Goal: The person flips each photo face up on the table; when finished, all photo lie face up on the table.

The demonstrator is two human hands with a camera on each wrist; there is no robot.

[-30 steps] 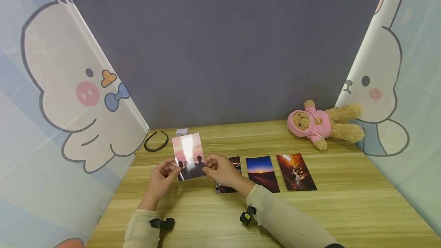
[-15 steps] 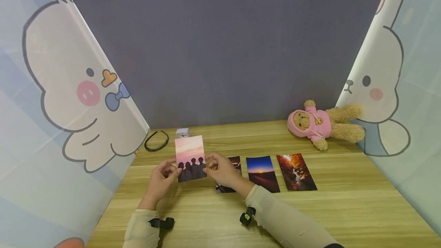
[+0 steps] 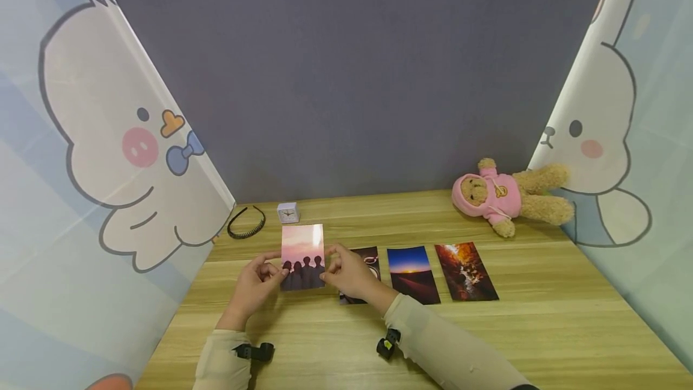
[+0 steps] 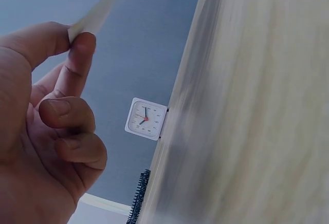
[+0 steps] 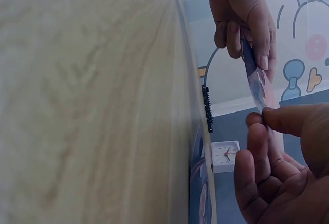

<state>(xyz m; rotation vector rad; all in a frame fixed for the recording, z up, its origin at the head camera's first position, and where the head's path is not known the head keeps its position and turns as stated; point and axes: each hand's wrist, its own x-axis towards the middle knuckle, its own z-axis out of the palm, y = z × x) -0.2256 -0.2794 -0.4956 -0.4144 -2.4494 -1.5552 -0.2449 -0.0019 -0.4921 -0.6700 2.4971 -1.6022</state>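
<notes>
A photo print (image 3: 302,257) with a pink sky and dark silhouettes of people is held up over the table, tilted toward the head camera. My left hand (image 3: 256,281) pinches its left edge low down between thumb and index finger. The right hand (image 3: 351,272) pinches the opposite edge the same way. In the right wrist view the photo print (image 5: 255,77) shows nearly edge-on, spanning both hands. Beneath the right hand lies a dark photo (image 3: 373,257) with pale round shapes, partly covered by that hand. Beside it rest a sunset photo (image 3: 414,275) and an autumn stream photo (image 3: 466,271).
A small white clock (image 3: 289,213) stands behind the held photo. Left of it lies a black toothed headband (image 3: 246,223). On the right, a teddy bear (image 3: 503,194) in a pink hoodie lies on the wooden table (image 3: 325,348). Cartoon-printed panels flank both sides.
The held photo has come down and slightly right, leaning back less to the left, with both hands still pinching it. The clock, formerly mostly covered, now shows fully. The glare on the photo has shrunk.
</notes>
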